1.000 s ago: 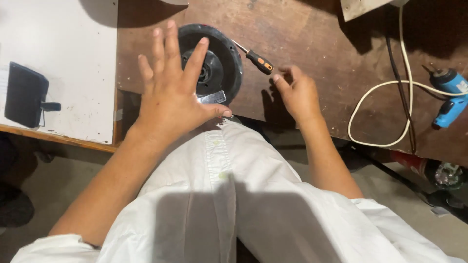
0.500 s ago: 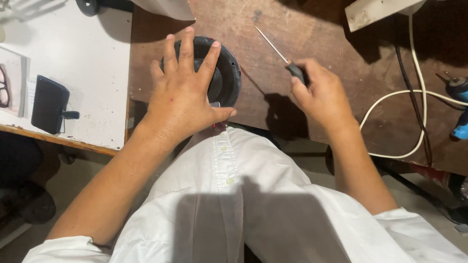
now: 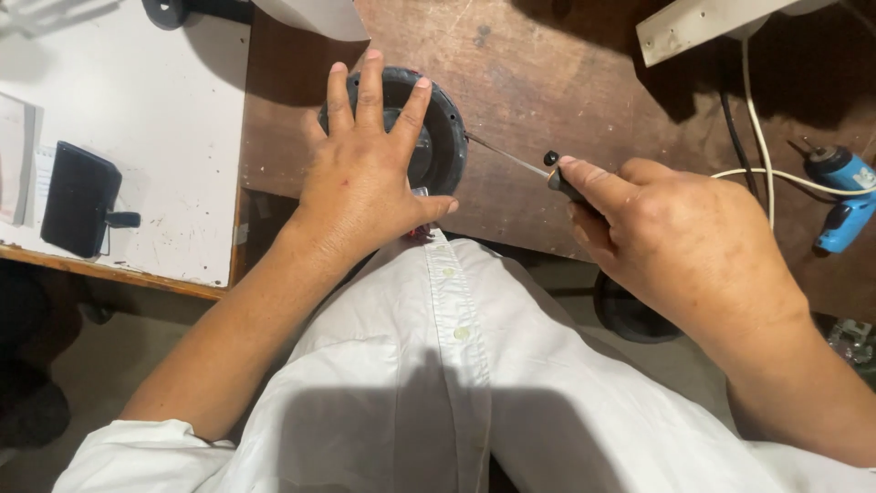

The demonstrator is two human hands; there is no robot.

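Left hand (image 3: pixel 370 173) flat and open, fingers spread, pressed on round black part (image 3: pixel 444 137) at bench (image 3: pixel 566 82) near edge. Right hand (image 3: pixel 675 242) closed around screwdriver (image 3: pixel 520 162), thin shaft tip at part's right rim. Blue power tool (image 3: pixel 844 196) and white cable (image 3: pixel 762 178) toward right edge. Black pouch (image 3: pixel 78 199) on white board (image 3: pixel 146 119), left.

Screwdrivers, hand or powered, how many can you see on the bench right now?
2. A slim hand screwdriver is gripped in the right hand, tip toward the black round part under the left hand. A blue powered screwdriver lies at the far right. Others may be hidden.
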